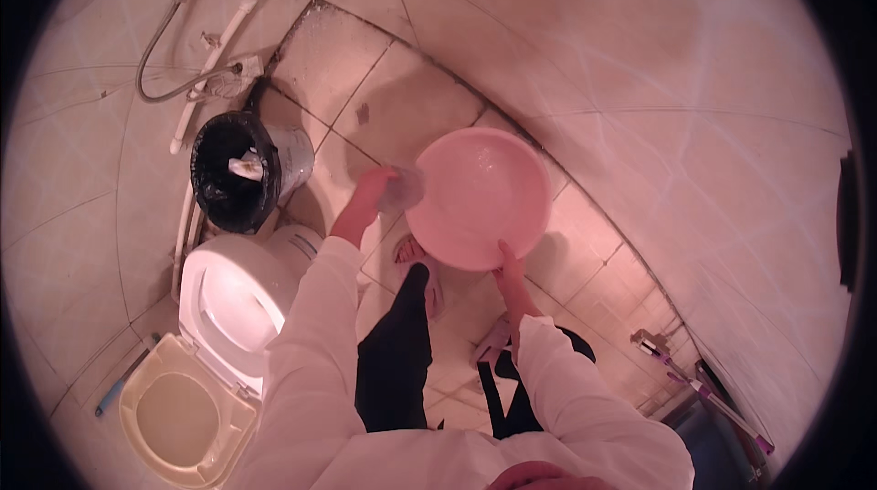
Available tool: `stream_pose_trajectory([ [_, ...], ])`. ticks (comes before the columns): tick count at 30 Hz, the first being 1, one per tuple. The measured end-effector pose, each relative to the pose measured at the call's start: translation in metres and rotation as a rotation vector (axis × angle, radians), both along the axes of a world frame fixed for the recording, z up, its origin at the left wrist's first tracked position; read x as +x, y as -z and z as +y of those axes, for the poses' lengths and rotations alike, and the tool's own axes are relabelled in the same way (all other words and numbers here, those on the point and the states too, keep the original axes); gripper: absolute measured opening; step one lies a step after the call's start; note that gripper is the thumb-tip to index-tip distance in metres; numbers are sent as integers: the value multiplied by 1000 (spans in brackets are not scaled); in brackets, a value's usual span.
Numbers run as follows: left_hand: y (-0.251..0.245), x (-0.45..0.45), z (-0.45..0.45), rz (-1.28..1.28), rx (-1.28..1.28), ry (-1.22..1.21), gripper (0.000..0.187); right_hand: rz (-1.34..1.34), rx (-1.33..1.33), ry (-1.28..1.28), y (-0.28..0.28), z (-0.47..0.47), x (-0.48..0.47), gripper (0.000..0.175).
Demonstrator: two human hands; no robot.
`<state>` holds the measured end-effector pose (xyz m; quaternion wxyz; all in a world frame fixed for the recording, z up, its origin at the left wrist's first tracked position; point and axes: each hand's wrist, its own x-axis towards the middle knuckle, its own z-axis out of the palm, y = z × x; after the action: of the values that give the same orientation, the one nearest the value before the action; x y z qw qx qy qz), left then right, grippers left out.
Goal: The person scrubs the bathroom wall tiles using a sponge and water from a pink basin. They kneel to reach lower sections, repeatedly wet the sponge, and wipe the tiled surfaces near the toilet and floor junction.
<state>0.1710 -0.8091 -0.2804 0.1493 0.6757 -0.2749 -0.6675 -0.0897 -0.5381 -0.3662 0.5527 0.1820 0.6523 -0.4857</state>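
Observation:
A round pink plastic basin (473,182) is held over the tiled floor, its inside turned up towards me. My right hand (508,269) grips the near rim, with the thumb over the edge. In my left hand (377,190) is a greyish cloth or scrubbing pad (404,190), blurred, so its exact kind is unclear. The pad is at the basin's left rim; whether it touches cannot be made out. Most of the left fingers are hidden behind the pad.
On the left stands a bin lined with a black bag (236,175), holding crumpled paper. Nearer me is a white toilet (236,305) with its seat lid (178,418) raised. A purple-and-white mop handle (712,394) leans at the lower right. Tiled wall (651,79) borders the floor.

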Motion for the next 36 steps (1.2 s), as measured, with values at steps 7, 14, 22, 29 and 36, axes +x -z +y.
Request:
stream_pose_trajectory([
  [7,87,-45,20,-238,-138,279,29,349,27,-99,-12,-37,-70,63],
  [14,18,-60,70,-656,-478,347,34,577,-3,-145,-28,-69,-96,47],
  [22,-96,-42,166,-390,-432,347,34,521,-67,-318,-141,19,-134,43],
  [29,-242,-2,225,-252,-49,233,32,410,67,-508,-301,43,-135,32],
  [36,-420,54,89,-119,-112,471,26,444,114,-861,-365,-85,-122,24],
])
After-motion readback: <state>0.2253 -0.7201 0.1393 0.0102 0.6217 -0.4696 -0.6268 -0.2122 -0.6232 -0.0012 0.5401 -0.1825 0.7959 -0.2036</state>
